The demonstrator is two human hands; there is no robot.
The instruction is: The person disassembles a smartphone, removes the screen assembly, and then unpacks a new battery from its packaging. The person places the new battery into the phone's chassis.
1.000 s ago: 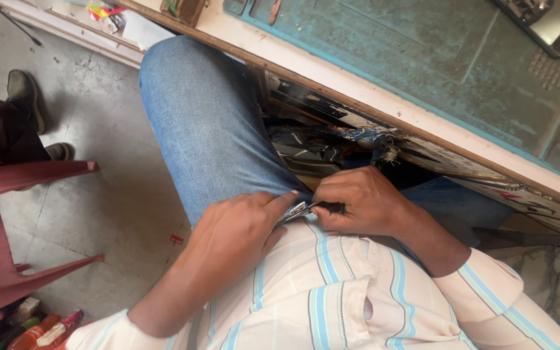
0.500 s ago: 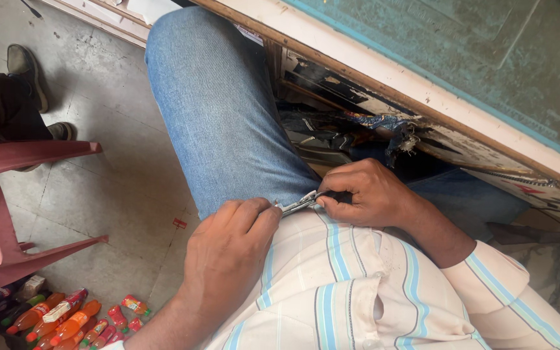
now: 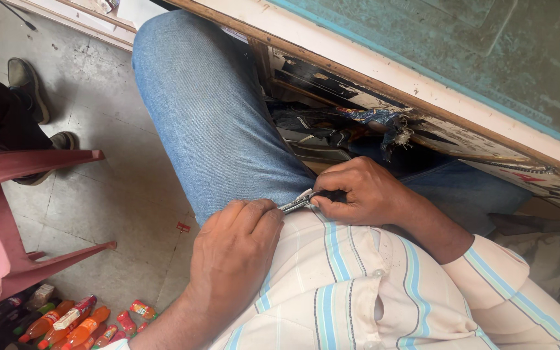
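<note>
Right hand [image 3: 364,194] pinches small metal tool [image 3: 296,204], likely tweezers or cutter, fingers clamped on handle. Left hand [image 3: 238,253] closes on tool tip, over lap at shirt hem [image 3: 332,246]; held part hidden. Work well: brace wrists on thigh [image 3: 215,123], squeeze slowly, keep tip visible.

A small repair stall or roadside shop. At 1 o'clock, a worn wooden workbench [image 3: 422,84] topped with a scuffed green mat [image 3: 461,45]; beneath it, an open shelf crammed with parts [image 3: 332,136]. At 9 o'clock, a red plastic chair [image 3: 14,214] on a stained tiled floor [image 3: 118,188]; at 7 o'clock, bottled drinks [image 3: 66,324].
</note>
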